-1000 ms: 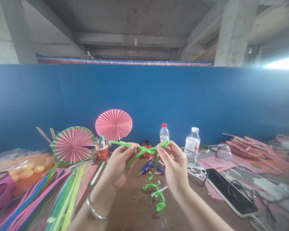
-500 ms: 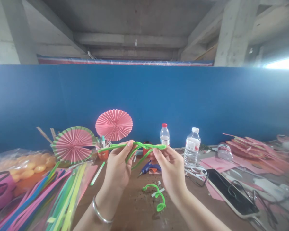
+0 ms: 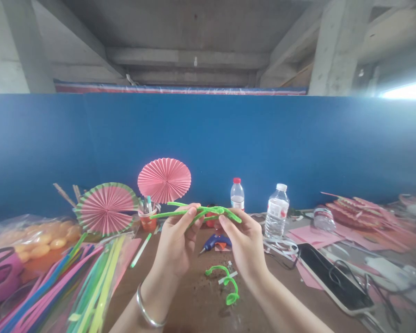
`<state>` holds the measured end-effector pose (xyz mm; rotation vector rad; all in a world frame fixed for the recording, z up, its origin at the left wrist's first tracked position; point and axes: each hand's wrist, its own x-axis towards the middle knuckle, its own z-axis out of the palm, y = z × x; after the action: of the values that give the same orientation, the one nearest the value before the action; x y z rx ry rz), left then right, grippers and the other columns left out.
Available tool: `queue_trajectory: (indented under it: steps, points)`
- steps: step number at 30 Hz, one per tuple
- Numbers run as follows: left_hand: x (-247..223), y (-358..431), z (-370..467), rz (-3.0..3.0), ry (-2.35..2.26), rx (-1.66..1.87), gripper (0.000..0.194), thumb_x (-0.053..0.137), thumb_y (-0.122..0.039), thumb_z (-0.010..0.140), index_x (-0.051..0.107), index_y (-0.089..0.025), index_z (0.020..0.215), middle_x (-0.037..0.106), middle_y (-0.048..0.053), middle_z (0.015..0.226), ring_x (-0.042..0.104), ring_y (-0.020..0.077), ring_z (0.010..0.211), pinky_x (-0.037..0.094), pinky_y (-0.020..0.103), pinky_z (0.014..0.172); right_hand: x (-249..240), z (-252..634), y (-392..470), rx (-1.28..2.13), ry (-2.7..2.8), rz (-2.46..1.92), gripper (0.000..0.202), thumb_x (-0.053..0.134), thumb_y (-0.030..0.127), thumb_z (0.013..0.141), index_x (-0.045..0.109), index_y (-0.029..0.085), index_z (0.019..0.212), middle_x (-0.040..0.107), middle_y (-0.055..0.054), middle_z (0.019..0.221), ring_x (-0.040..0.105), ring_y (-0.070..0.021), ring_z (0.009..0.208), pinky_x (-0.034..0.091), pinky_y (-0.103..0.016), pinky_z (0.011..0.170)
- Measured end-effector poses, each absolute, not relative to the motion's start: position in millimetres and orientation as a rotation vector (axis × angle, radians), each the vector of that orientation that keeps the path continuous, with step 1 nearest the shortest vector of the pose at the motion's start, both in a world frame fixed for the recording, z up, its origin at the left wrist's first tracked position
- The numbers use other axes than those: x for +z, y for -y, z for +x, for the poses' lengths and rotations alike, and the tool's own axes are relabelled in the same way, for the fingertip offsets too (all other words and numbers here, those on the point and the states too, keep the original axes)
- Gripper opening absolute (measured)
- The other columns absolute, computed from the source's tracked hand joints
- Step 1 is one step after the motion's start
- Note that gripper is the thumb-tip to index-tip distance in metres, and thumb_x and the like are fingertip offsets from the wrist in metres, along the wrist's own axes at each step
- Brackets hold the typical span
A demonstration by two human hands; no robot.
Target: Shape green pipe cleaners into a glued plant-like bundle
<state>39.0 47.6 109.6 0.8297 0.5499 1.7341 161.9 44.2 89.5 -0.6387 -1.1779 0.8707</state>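
Observation:
Between my two hands, above the table, is a bent and twisted green pipe cleaner (image 3: 204, 210). My left hand (image 3: 178, 238), with a silver bangle at the wrist, pinches it on the left, and two strands stick out past the thumb. My right hand (image 3: 242, 233) grips the looped end between thumb and fingers. Beneath the hands a curled green pipe cleaner (image 3: 231, 296) lies on the brown table (image 3: 190, 300). Behind the hands lies a blue glue gun (image 3: 213, 242), partly covered by my right hand.
Bagged coloured pipe cleaners (image 3: 90, 286) lie at left, near a green-capped marker (image 3: 140, 249) and pink paper fans (image 3: 164, 180). Two bottles, one white-capped (image 3: 277, 210), stand at the back. A phone (image 3: 334, 277), cables and pink paper (image 3: 312, 233) cover the right side.
The green pipe cleaner has turned in my fingers: its strands now point left, where one hung down before. My left hand has shifted slightly right. Things on the table look the same.

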Motion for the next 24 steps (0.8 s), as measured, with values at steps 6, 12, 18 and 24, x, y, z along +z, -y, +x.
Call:
queue_trajectory:
  steps: [6,12,18,24]
  points:
    - [109.0,-49.8,35.9,0.977,-0.566,1.755,0.008,0.072,-0.015,0.063,0.068,-0.014,0.070,0.066,0.001,0.082,0.064,0.0112,0.074,0.053,0.018,0.067,91.8,165.1,-45.2,0.748,1.176,-0.638,0.013,0.058,0.032,0.078,0.059,0.019,0.074,0.056,0.002,0.066,0.054,-0.0112,0.061,0.047,-0.023,0.058]
    - [112.0,-47.6,27.8,1.175,-0.633,1.497,0.015,0.068,-0.019,0.067,0.068,-0.014,0.081,0.062,0.007,0.102,0.060,0.0182,0.091,0.049,0.028,0.081,96.4,169.2,-46.1,0.663,1.231,-0.768,0.017,0.057,0.033,0.078,0.061,0.018,0.074,0.060,0.000,0.065,0.057,-0.0135,0.060,0.048,-0.023,0.055]
    - [117.5,-72.7,-19.0,1.087,-1.239,1.907,0.052,0.067,-0.029,0.066,0.048,-0.025,0.114,0.050,0.008,0.117,0.048,0.0223,0.109,0.040,0.039,0.090,95.4,178.0,-62.1,0.556,1.404,-1.002,0.020,0.054,0.034,0.075,0.057,0.018,0.063,0.054,0.002,0.052,0.050,-0.0120,0.047,0.040,-0.021,0.043]
    - [106.3,-69.9,-7.0,2.137,-1.340,1.283,0.021,0.058,-0.030,0.073,0.064,-0.025,0.091,0.064,0.003,0.099,0.057,0.0220,0.094,0.042,0.033,0.083,74.8,171.3,-85.6,0.615,1.554,-1.073,0.016,0.053,0.028,0.072,0.062,0.016,0.066,0.059,0.001,0.056,0.051,-0.0122,0.049,0.039,-0.022,0.047]
